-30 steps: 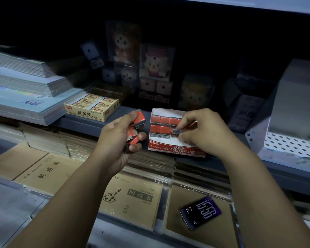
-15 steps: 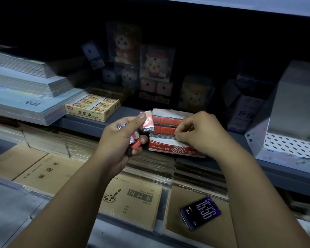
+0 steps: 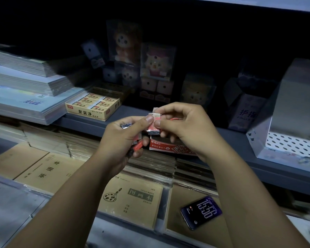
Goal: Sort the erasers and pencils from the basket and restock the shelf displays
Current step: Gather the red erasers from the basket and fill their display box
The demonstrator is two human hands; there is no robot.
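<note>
My left hand [image 3: 123, 138] clutches several small red wrapped erasers and pushes one red eraser [image 3: 154, 125] up with its thumb. My right hand [image 3: 183, 128] pinches that same eraser from the right, so both hands touch it. Just behind and below them, on the grey shelf edge [image 3: 89, 122], sits the red and white eraser display box [image 3: 170, 146], mostly hidden by my hands. A yellow box of erasers [image 3: 93, 106] stands further left on the same shelf.
Stacked notebooks [image 3: 25, 86] fill the shelf's left side. Plush-toy boxes [image 3: 157, 63] stand at the back and a white perforated box [image 3: 292, 136] at the right. Below lie brown exercise books [image 3: 131, 197] and a phone [image 3: 200, 212] showing 15:56.
My right hand has left the display box and come across to the left hand, where it now pinches the eraser that the left thumb raised.
</note>
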